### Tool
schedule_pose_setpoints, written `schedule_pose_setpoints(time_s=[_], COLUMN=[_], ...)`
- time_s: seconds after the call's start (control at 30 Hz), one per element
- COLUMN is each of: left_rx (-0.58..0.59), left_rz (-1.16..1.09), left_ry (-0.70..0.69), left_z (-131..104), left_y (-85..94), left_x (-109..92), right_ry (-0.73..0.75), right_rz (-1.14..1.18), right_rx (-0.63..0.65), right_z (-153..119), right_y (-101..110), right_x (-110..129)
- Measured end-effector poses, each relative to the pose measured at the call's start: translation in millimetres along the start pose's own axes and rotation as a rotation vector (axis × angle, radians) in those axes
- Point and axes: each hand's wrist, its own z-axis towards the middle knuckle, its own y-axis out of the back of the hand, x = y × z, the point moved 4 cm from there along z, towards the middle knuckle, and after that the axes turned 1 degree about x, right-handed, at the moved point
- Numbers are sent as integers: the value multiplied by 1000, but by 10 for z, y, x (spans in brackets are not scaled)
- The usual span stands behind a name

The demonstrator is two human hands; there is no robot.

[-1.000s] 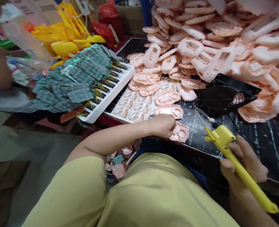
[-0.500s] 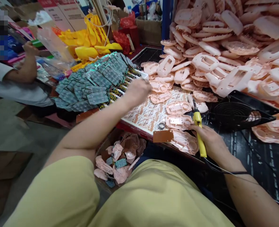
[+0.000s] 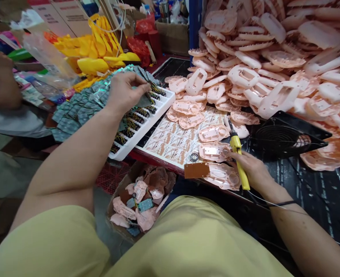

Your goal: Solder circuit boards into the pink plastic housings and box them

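My right hand is closed around the yellow handle of a soldering iron, its tip pointing away from me. Beside it lie pink plastic shells in a column, open side up. A brown circuit board overlaps the nearest shell, and a small round speaker sits just above that board. Over a white slotted tray, my left hand pinches a green circuit board, partly covered by the fingers. Many wired green boards are heaped along the tray.
A tall pile of pink shells fills the back right, with a black fan before it. Below the table edge stands a carton of scrap parts. Yellow plastic parts lie behind the boards. A co-worker's arm is at far left.
My left hand has moved left from the tray's far right end and now pinches a board above the tray. The right hand keeps hold of the soldering iron. The view has shifted slightly.
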Motion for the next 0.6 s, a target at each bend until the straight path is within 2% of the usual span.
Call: schedule_pose_setpoints(time_s=[0.07,0.1,0.2,0.3,0.37,0.43,0.5,0.6], left_rx=[-107,-114,88,312,531,719,806,819], left_rz=[-282,-413,-653,-622,-539,-436,-374,-354], left_ry=[3,23,115,104,14,-110,-210,-278], left_z=[-6,-6,-10,-90,-219,-389,-535,-637], left_y=[-42,-120,-569,-1116,-1488,-1794,-2003,-2171], left_x=[-145,-209,-398,-627,-836,-1051,-1224,-1353], right_ry=[21,21,-34,-98,-120,-152,-229,-400], right_rz=[-17,-25,-43,-48,-20,46,131,262], right_rx=[-6,-4,18,56,48,-46,-208,-405], right_z=[4,-6,-98,-246,-322,-350,-337,-280], right_y=[13,23,53,87,133,214,299,325], right_x=[19,23,16,26,71,134,181,185])
